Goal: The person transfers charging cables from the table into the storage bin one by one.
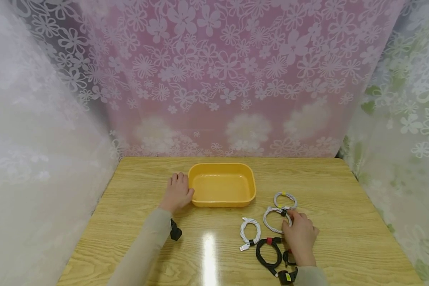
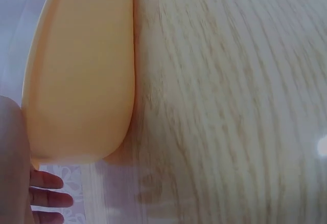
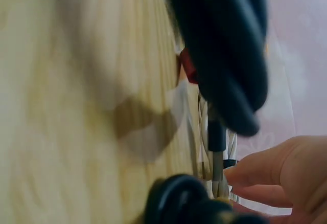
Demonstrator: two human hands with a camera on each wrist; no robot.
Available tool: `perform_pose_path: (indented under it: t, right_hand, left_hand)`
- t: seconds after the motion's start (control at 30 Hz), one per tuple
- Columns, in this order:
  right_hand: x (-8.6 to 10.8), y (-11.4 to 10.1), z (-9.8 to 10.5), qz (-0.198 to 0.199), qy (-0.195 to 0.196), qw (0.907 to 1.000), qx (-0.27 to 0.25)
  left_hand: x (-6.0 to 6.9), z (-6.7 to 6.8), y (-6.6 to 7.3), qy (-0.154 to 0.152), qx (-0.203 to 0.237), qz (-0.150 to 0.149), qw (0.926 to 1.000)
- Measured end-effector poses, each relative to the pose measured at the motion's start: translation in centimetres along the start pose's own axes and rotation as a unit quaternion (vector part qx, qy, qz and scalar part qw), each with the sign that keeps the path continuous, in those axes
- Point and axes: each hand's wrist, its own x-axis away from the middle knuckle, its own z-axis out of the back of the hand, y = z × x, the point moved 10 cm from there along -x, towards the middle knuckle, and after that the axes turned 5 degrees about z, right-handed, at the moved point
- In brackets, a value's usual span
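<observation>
In the head view my left hand (image 1: 178, 193) rests against the left end of a yellow plastic basin (image 1: 221, 204), its thumb touching the wall by the near corner. The left wrist view shows the basin's side (image 2: 82, 70) up close, with relaxed fingers (image 2: 51, 198) beyond it. My right hand (image 1: 301, 234) pinches the right edge of a coiled white cable (image 1: 269, 225) with a black strap. Just behind that coil lies another white cable (image 1: 276, 197) with yellow ties. In the right wrist view, the right fingers (image 3: 260, 165) meet the white coil past blurred dark cable loops (image 3: 225, 40).
Left of the right hand lies a white USB cable (image 1: 259, 232) in a coil. Nearer me sit a black cable (image 1: 259, 254) with a red strap and a smaller black cable (image 1: 286, 258), partly hidden by the right wrist. All rest on a wooden table (image 1: 128, 198) enclosed by floral curtains (image 1: 218, 79).
</observation>
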Motion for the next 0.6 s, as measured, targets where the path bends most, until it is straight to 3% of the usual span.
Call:
perform_pose_path:
  t: [0.17, 0.6]
  right_hand:
    - [-0.3, 0.5, -0.1, -0.018, 0.002, 0.9998, -0.001]
    - [-0.7, 1.6, -0.2, -0.043, 0.005, 0.9988, -0.024]
  left_hand:
    - [-0.4, -0.7, -0.2, -0.009, -0.004, 0.022, 0.9997]
    - [-0.2, -0.4, 0.4, 0.009, -0.021, 0.056, 0.9981]
